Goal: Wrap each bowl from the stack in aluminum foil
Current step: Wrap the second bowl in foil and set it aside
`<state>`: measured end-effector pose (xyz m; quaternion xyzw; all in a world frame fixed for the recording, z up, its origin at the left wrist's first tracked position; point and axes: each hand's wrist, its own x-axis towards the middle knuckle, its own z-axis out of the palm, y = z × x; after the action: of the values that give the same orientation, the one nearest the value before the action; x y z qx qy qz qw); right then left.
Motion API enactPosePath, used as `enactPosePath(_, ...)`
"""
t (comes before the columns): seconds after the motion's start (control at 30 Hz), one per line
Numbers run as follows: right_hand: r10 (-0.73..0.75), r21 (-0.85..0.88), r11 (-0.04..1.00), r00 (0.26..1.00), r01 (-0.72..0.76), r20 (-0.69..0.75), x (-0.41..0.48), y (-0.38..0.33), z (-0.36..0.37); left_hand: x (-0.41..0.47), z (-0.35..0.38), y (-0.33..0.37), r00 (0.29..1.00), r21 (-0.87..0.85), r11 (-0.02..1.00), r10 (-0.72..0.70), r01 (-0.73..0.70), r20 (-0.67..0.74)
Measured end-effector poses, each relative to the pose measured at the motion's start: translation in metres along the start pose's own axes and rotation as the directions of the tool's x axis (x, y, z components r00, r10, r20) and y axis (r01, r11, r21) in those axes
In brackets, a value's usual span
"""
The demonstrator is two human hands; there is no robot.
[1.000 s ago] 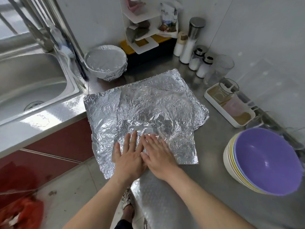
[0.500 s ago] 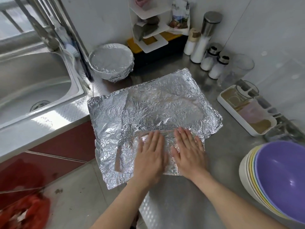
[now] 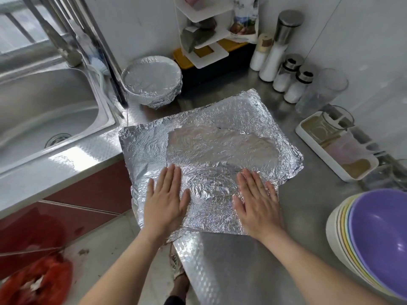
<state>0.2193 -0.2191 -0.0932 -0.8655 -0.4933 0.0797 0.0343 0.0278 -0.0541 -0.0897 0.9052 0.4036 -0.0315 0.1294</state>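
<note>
Because the aluminum foil (image 3: pixel 220 119) is thin, light and already crinkled, it would likely tear or take sharp creases if dragged, so it is best lifted by a free edge or corner rather than by its middle. The left hand (image 3: pixel 164 203) and right hand (image 3: pixel 257 205) lie palm-down on its near part, fingers straight and close together, gripping nothing and only pressing the sheet to the steel counter (image 3: pixel 308 205). A rumpled ridge of foil sits between the two hands. Most of the sheet spreads beyond the fingertips, with a smoother patch just past them. The stack of bowls (image 3: pixel 383 234), a purple one on top, stands well to the right of the right hand's fingers, off the foil. They look like light, stiff plastic, easy to lift by the rim. A foil-wrapped bowl (image 3: pixel 152 80) sits far beyond the left fingertips.
</note>
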Motion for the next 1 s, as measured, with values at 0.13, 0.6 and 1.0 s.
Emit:
enactPosePath(0.13,0.01,-0.002,1.0,1.0,-0.01,0.025,0.001,-0.001,-0.001,0.001,-0.001,-0.001,1.0,-0.001,1.0,-0.01,0.01,0.0)
enactPosePath(0.6,0.681,0.568,0.577,0.73,-0.588,0.064,-0.057,-0.013,-0.046,-0.041,-0.055,0.023,0.891,-0.464,0.772,-0.444,0.435,0.096)
enactPosePath(1.0,0.581,0.609,0.513,0.767,-0.605,0.273,-0.069,-0.012,-0.089,-0.063,-0.086,0.008,0.84,-0.761,0.432,-0.472,0.484,0.266)
